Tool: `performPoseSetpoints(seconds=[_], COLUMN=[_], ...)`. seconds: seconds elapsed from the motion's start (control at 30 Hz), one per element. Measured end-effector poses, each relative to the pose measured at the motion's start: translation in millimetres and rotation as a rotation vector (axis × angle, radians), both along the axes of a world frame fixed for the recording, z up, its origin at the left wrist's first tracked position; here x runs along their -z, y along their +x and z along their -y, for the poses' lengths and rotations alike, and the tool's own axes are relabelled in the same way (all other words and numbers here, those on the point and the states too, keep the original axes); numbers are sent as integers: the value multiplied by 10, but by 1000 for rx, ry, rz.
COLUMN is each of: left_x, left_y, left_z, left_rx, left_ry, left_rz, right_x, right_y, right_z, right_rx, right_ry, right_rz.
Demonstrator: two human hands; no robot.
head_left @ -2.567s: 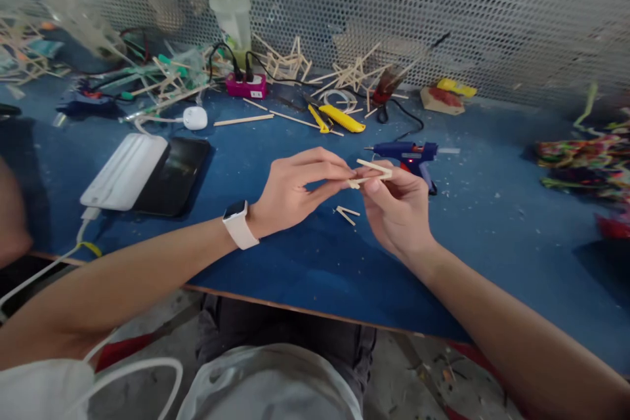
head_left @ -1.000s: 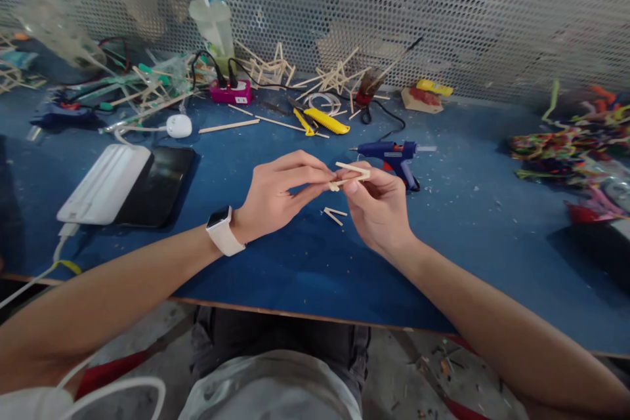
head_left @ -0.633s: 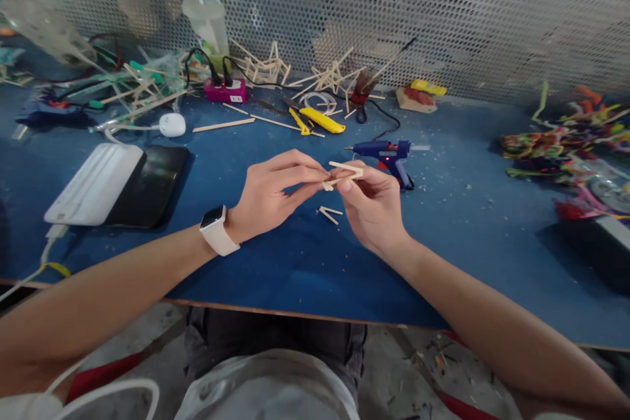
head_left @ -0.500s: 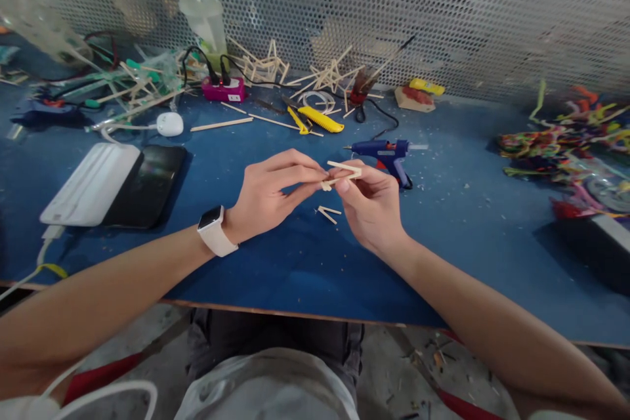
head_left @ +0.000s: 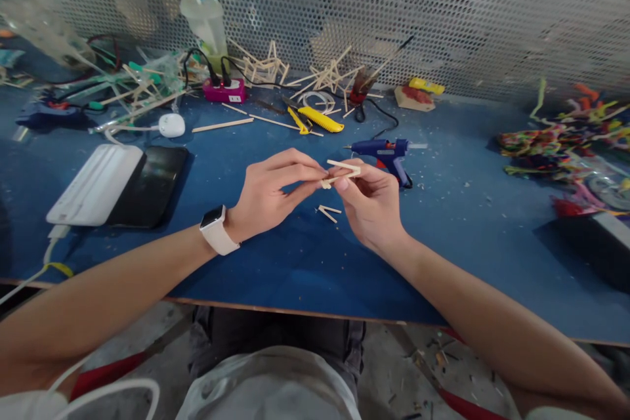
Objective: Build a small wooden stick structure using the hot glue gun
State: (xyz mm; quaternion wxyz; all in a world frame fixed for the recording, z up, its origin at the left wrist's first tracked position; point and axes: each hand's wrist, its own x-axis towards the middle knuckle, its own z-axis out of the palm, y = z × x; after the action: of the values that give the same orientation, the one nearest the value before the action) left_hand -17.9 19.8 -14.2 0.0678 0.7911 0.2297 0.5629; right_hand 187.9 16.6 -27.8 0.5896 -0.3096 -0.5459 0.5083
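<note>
Over the middle of the blue table, both hands pinch a small joined piece of thin wooden sticks (head_left: 347, 165). My left hand (head_left: 280, 187), with a watch on its wrist, grips the left end between thumb and fingertips. My right hand (head_left: 374, 200) holds the angled right end between thumb and forefinger. Part of the piece is hidden by the fingers. Just below, a small V of two joined sticks (head_left: 329, 212) lies on the table. A blue hot glue gun (head_left: 386, 152) rests beyond my right hand, on its side.
Behind my hands lie a yellow utility knife (head_left: 321, 119), loose sticks (head_left: 223, 125) and stick frames (head_left: 332, 75). A pink power adapter (head_left: 224, 90) stands near a cup (head_left: 207, 26). Leftward are a black phone (head_left: 150, 187) and white power bank (head_left: 96, 184); coloured strands (head_left: 556, 138) pile up at right.
Both hands keep their pinch on the stick piece, almost unmoved. The view has shifted very slightly.
</note>
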Motion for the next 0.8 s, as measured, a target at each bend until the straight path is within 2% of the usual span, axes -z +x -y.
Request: performPoseSetpoints(seconds=[0.27, 0.43, 0.8], left_x=[-13, -15, -20], left_y=[4, 9, 0], left_z=[15, 17, 17], left_rx=[5, 3, 5], left_ry=[24, 22, 16], left_rz=[0, 2, -11], right_x=[16, 18, 44], right_y=[12, 19, 23], right_z=[-7, -21, -19], right_rx=[-19, 16, -8], right_ry=[56, 51, 58], right_rz=[-15, 16, 2])
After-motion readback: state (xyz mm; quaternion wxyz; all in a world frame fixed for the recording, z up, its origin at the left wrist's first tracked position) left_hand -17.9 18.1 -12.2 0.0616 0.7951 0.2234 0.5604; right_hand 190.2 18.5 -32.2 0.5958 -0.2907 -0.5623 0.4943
